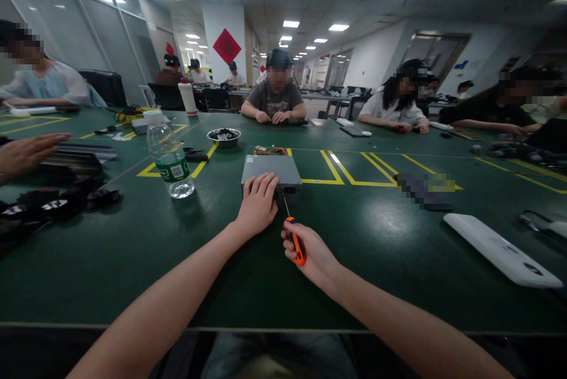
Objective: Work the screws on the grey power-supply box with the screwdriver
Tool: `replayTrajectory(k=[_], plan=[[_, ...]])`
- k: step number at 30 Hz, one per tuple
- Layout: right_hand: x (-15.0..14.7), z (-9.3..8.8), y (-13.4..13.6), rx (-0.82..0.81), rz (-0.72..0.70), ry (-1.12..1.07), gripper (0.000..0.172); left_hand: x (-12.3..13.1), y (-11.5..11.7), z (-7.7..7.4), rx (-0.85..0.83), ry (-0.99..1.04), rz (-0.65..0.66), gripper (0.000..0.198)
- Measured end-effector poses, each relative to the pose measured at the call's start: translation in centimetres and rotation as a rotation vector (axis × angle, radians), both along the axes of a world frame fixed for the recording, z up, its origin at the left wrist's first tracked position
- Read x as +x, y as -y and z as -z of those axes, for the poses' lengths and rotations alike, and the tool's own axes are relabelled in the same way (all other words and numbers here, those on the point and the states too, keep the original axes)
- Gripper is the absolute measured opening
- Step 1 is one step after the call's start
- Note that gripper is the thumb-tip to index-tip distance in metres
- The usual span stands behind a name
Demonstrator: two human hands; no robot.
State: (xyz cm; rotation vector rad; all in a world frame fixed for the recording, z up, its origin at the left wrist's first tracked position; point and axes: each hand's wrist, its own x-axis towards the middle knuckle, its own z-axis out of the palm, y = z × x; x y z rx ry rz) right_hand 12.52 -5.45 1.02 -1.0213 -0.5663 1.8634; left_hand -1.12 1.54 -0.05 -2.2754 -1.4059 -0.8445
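Note:
A grey metal box (279,169) with coloured wires at its back lies on the green table (363,231) in front of me. My left hand (257,205) rests on the box's near left corner, fingers curled over its top and front edge. My right hand (308,249) is closed round an orange-handled screwdriver (296,243). The screwdriver's thin shaft points up and away toward the near face of the box.
A plastic water bottle (168,154) stands left of the box. A metal bowl (224,137) of small parts sits behind it. A white flat device (500,249) lies at right, black parts (53,202) at left. Another person's hand (26,152) reaches in from the left; several people sit around the table.

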Motion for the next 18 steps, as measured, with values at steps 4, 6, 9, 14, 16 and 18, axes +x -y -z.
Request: replayTrajectory(k=[4, 6, 9, 14, 16, 18], plan=[[0.01, 0.01, 0.05, 0.013, -0.01, -0.003, 0.013, -0.04, -0.02, 0.01, -0.001, -0.004, -0.002, 0.051], [-0.04, -0.09, 0.05, 0.005, -0.036, -0.009, 0.017, -0.06, -0.06, 0.04, 0.0, -0.005, -0.004, 0.052], [-0.07, -0.2, 0.02, -0.009, -0.073, -0.022, 0.024, -0.06, -0.09, 0.07, 0.004, -0.005, -0.003, 0.052], [0.11, 0.05, -0.05, -0.011, -0.053, -0.015, 0.015, -0.03, -0.08, 0.06, 0.001, 0.004, 0.006, 0.053], [0.13, 0.09, -0.03, 0.0, -0.033, -0.004, 0.01, -0.05, -0.05, 0.01, 0.0, 0.007, 0.011, 0.053], [0.09, 0.03, 0.03, 0.011, -0.022, 0.004, 0.011, -0.07, 0.0, -0.05, 0.0, 0.009, 0.014, 0.053]])
